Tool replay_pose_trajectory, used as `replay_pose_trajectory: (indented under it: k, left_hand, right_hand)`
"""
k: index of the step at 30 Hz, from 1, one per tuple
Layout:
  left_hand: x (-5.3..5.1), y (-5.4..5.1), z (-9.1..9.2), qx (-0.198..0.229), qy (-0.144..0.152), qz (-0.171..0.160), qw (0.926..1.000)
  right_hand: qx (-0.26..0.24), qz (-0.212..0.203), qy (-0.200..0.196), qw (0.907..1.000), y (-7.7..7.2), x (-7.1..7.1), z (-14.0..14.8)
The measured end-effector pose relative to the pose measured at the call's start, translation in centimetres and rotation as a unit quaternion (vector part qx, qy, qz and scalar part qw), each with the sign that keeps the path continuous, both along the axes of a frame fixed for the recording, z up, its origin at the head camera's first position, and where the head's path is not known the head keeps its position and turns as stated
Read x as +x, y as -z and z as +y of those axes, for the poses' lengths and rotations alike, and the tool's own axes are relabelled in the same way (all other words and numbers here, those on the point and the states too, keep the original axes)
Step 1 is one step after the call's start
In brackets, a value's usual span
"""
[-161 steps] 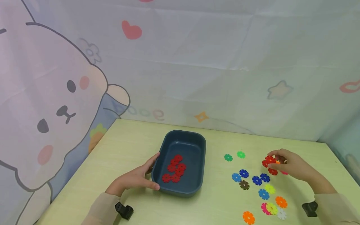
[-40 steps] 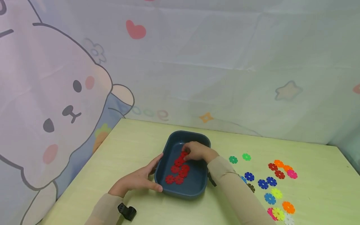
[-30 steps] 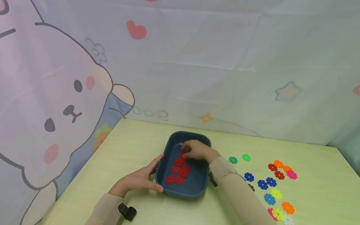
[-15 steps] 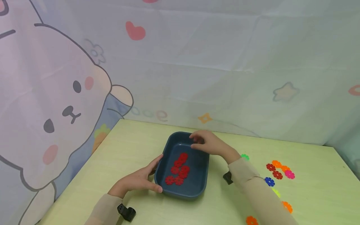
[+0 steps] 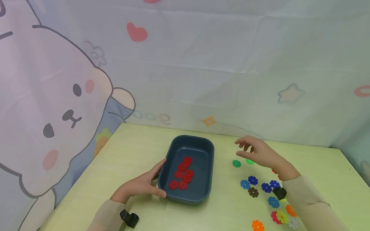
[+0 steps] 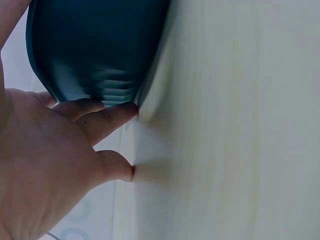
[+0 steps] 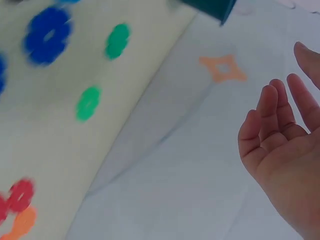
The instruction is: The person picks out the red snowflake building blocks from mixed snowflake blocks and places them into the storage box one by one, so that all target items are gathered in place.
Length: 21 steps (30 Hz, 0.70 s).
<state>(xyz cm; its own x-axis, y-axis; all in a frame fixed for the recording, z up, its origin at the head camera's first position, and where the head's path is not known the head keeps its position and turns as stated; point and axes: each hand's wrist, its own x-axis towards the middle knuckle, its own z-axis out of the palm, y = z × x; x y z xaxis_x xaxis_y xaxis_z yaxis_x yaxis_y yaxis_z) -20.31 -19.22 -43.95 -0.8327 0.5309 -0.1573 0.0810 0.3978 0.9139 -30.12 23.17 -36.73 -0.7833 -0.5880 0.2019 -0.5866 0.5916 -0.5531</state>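
Observation:
A dark blue rectangular bin [image 5: 202, 189] stands on the table, with several red snowflake discs [image 5: 188, 173] lying in its near left part. My left hand [image 5: 141, 186] touches the bin's left side, thumb at the near corner. In the left wrist view, the fingers of the left hand [image 6: 50, 150] are spread and fairly straight along the bin's outer wall [image 6: 100, 50]. To the bin's right, my right hand [image 5: 257, 152] hovers over the table near a green disc [image 5: 236, 163]. The right hand [image 7: 285, 150] has loosely bent fingers and holds nothing.
Loose snowflake discs lie on the right of the table: blue [image 5: 252, 180], brown [image 5: 253, 192], yellow [image 5: 282, 217], orange [image 5: 258, 225] and white [image 5: 292, 222]. The right arm partly covers red ones [image 5: 274, 171]. A printed cloth [image 5: 188, 80] hangs behind the table.
The right hand brought red discs from the right side into the bin, let go of them, then lifted out and moved back right. The left hand stays at the bin.

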Motion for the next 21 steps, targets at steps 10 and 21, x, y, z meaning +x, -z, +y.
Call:
replay_pose_trajectory:
  k: [10, 21]
  left_hand:
    - [0.0, 0.0, 0.0, 0.005, 0.001, 0.005, 1.0]
    - [-0.2, 0.1, 0.0, 0.009, 0.004, 0.008, 0.9999]
  right_hand:
    - [0.028, -0.021, 0.09, 0.9953, 2.3, -0.3, 6.8]
    - [0.042, -0.076, 0.152, 0.9845, 5.2, -0.7, 11.0]
